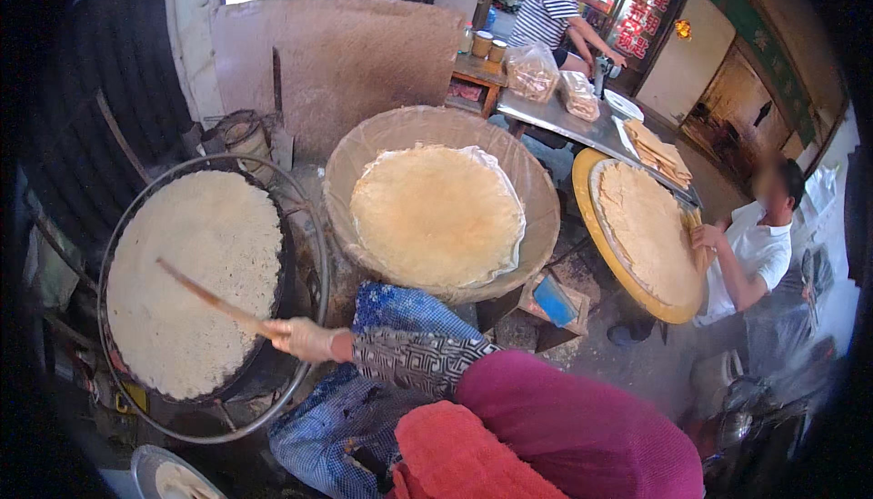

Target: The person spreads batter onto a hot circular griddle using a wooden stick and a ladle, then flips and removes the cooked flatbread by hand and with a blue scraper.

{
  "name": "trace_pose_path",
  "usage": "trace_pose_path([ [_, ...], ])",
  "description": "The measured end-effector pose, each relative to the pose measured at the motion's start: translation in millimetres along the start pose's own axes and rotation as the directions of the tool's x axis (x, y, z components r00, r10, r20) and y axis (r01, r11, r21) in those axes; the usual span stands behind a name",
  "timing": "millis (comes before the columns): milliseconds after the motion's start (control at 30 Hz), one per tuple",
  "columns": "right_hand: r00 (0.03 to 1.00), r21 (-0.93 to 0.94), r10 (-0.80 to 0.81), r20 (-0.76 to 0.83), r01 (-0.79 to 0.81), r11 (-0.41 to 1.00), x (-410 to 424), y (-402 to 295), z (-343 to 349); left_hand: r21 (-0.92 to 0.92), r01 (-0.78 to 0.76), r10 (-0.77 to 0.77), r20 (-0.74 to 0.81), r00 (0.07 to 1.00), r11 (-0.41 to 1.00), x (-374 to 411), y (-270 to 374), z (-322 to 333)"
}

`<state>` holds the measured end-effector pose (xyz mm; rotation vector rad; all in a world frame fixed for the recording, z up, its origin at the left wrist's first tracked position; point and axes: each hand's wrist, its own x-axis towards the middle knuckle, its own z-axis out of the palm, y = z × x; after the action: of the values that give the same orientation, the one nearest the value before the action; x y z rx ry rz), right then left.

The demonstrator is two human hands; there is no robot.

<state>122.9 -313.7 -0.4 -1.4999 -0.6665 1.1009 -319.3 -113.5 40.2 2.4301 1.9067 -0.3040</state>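
Note:
My right hand [300, 339], with a patterned sleeve behind it, grips one end of a long thin wooden stick [211, 301]. The stick extends left over a big round flatbread or batter sheet [191, 253], pale with a rough edge, which covers most of a dark round griddle [278, 294]. A metal ring [320, 253] surrounds the griddle. Whether the stick's tip touches the sheet I cannot tell. Right of the griddle, a wide shallow basket [443, 117] holds a browned round flatbread [436, 213] on white cloth. My left hand is out of view.
A metal bowl [140, 461] with pale contents sits at the bottom left. At right, a person [757, 247] holds the edge of folded flatbread on a yellow round board [590, 213]. Another person [545, 11] stands behind a metal table [545, 121] bearing bagged and folded flatbreads.

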Motion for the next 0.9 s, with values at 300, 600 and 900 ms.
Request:
trace_pose_path([
  [300, 0.968, -0.108, -0.137, 0.212, 0.162, 0.981, -73, -5, 52, 0.391, -0.456, 0.407, 0.205, 0.890, 0.800, 108, 97, -5],
  [600, 0.907, -0.039, -0.378, -0.188, 0.378, 0.925, -14, -41, -63, -0.020, -0.640, 0.634, -0.113, 0.765, 0.768, -49, 250, -30],
  [900, 0.968, 0.139, 0.190, 0.165, -0.214, 0.967, -92, -30, 59, -0.356, -0.892, 0.955, 0.002, 0.297, 0.278, -182, 245, 7],
])
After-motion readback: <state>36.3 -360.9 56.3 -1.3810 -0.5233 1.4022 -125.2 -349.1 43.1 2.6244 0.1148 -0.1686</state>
